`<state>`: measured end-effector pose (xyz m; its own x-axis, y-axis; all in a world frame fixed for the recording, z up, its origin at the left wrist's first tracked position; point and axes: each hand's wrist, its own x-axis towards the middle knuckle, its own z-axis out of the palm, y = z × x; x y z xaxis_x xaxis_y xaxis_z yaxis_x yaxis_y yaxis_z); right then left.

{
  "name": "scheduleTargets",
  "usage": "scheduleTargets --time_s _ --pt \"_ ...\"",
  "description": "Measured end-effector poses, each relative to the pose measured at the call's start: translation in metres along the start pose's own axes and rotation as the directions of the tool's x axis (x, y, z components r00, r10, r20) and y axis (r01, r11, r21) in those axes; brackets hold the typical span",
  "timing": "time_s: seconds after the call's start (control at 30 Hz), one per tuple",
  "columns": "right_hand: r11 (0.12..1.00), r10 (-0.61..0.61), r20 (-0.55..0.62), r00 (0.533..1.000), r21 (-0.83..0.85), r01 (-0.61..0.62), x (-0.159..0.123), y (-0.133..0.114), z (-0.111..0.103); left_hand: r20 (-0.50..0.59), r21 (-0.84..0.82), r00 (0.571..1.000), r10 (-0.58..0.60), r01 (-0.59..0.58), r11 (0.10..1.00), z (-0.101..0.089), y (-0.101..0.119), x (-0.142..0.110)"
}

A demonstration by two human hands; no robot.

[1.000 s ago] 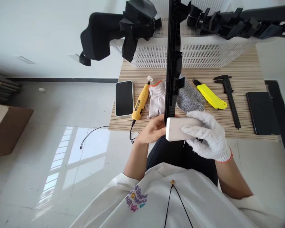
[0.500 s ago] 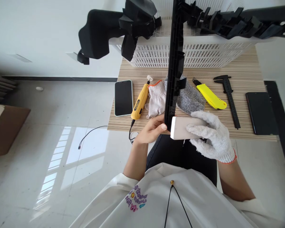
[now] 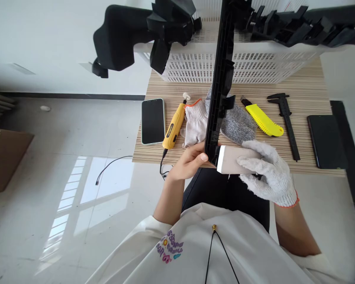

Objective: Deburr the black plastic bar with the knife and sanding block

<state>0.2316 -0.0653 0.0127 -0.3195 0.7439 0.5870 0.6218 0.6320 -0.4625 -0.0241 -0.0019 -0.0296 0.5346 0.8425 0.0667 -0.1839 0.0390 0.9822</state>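
Observation:
My bare left hand (image 3: 191,161) grips the lower end of a long black plastic strip (image 3: 219,94), thumb on its near edge. The strip rises away from me, tilted slightly right, with clips and tabs along one side. My right hand (image 3: 269,173), in a white knitted glove, is closed around a beige block with a white end face (image 3: 232,159). That white end sits right beside the strip's lower end; I cannot tell whether they touch. Beyond my left hand lie a knitted glove (image 3: 195,122) and a yellow rotary tool (image 3: 174,127).
A white slatted basket (image 3: 189,68) stands at the table's back, with black plastic parts (image 3: 121,35) sticking out over it. On the striped table (image 3: 307,86) are a grey glove (image 3: 239,124), yellow utility knife (image 3: 263,119), black caliper (image 3: 286,122) and two phones (image 3: 153,121).
My right hand and the beige block have shifted slightly right, uncovering more of the strip's lower end. The strip's upper part leans a little further right. My left hand keeps its grip.

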Motion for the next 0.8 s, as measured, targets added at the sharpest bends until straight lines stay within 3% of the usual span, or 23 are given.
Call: scheduleTargets --time_s 0.27,0.6,0.8 --pt "0.997 -0.019 -0.02 1.0 0.081 0.021 0.022 -0.016 0.021 0.049 0.036 0.998 0.045 -0.047 0.998 0.001 0.01 0.003" --pt "1.0 0.02 0.007 1.0 -0.011 -0.02 -0.003 0.003 0.001 -0.017 0.047 0.998 0.067 -0.066 0.997 -0.001 -0.002 -0.001" --pt "0.999 0.006 -0.011 1.0 0.053 -0.006 0.01 -0.009 0.017 0.015 0.074 0.999 0.041 -0.042 0.996 0.003 0.01 0.004"
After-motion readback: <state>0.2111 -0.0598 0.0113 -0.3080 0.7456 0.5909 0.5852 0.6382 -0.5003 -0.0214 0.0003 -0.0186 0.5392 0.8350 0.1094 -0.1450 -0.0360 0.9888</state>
